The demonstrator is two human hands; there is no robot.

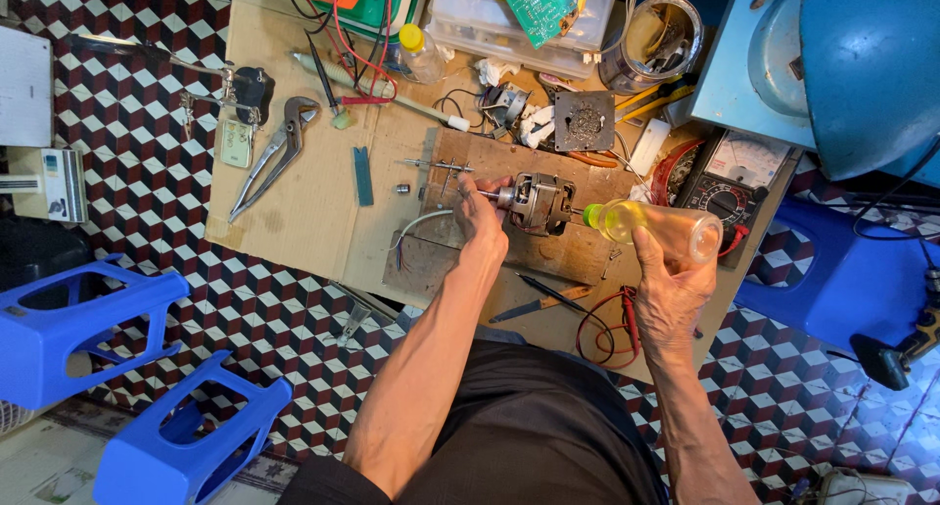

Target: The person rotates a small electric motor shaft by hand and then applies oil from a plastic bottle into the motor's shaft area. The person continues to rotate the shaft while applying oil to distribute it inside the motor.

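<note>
right hand [671,289] holds bottle [654,226] (near edge) | left hand [480,216] steadies motor [537,203]

Left hand [482,214] on motor [537,203], right hand [669,288] gripping tilted plastic bottle [658,227].

The floor [147,123] shows a red, black and white cube pattern. 2 stools [78,319] near left are bright blue. The bottle [651,226] is clear yellowish with a green cap [591,215].
</note>
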